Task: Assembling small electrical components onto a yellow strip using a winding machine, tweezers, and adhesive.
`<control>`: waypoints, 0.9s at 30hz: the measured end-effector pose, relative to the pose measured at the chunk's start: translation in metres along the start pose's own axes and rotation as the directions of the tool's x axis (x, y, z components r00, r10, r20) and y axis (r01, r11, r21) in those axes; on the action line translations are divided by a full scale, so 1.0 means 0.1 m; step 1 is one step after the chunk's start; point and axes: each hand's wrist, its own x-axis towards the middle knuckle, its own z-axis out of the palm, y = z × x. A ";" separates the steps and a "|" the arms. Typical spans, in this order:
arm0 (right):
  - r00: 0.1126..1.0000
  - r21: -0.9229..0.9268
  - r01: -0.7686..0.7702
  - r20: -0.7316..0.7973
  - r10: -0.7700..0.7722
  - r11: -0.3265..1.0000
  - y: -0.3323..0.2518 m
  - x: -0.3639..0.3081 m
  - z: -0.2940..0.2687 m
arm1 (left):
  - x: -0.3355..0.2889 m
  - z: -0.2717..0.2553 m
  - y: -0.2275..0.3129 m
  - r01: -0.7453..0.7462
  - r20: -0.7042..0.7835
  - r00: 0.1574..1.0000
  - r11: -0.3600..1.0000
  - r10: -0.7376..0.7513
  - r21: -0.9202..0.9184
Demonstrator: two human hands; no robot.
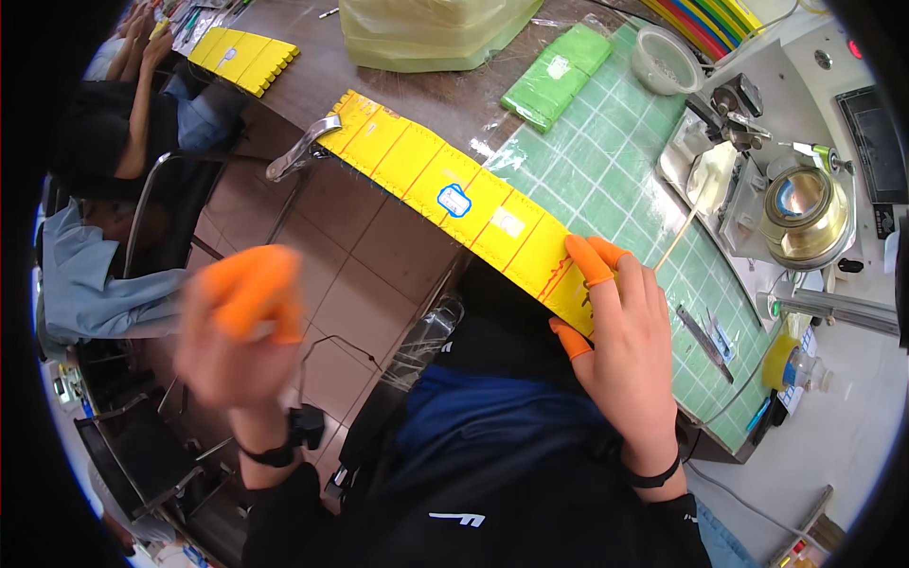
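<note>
A long yellow strip (431,185), marked off in sections by cross lines, lies slantwise along the table's near edge. A blue-rimmed white label (454,200) sits near its middle. At the strip's far left end a metal clamp (305,149) grips it at the table edge. My right hand (630,331) holds the near right end, thumb at the near edge and fingers at the far edge. Orange finger cots cover its thumb and two fingers. Off the table to the left, my left hand (241,327) is raised, also in orange cots; motion blur hides how its fingers are set.
A green cutting mat (559,170) carries a green packet (559,76), a white bowl (666,60), a thin wooden stick (684,227) and tweezers (704,343). A metal pot (805,213) stands right. Another yellow strip (244,59) lies far left, near a seated person (109,128).
</note>
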 end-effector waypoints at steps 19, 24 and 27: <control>1.000 0.254 -0.003 -0.018 0.008 0.967 0.22 0.07 0.03 | 0.04 0.87 0.73 0.398 0.417 0.881 0.828 -0.225 -0.394; 1.000 0.232 0.004 -0.027 0.002 0.973 0.20 0.06 0.01 | 0.01 0.86 0.76 0.511 0.412 0.839 0.778 -0.357 -0.366; 1.000 0.209 0.006 -0.001 -0.006 0.978 0.19 0.06 -0.01 | 0.05 0.85 0.72 0.430 0.402 0.872 0.828 -0.278 -0.360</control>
